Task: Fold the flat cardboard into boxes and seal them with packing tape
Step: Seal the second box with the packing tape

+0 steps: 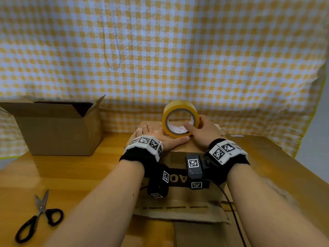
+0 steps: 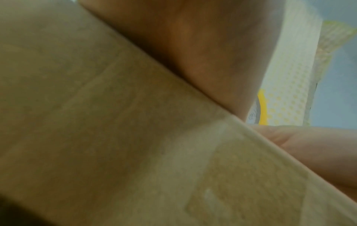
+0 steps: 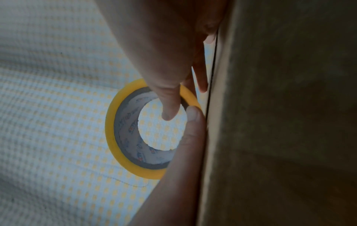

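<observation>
A closed cardboard box (image 1: 179, 157) stands in front of me on flat cardboard sheets (image 1: 263, 157). My left hand (image 1: 160, 136) lies flat on the box top, fingers straight, thumb stretched toward the right. A yellow roll of packing tape (image 1: 180, 118) stands on edge on the box top. My right hand (image 1: 201, 131) grips the roll, thumb inside its core and fingers round the outer rim. The right wrist view shows the tape roll (image 3: 123, 137) with a finger through its hole, beside the dark box wall (image 3: 280, 122). The left wrist view is filled by blurred box cardboard (image 2: 115, 122).
An open cardboard box (image 1: 58, 127) stands at the back left on the wooden table (image 1: 71, 175). Black-handled scissors (image 1: 39, 216) lie at the near left. A yellow checked cloth (image 1: 160, 50) hangs behind. A black cable (image 1: 231, 207) runs from my right wrist.
</observation>
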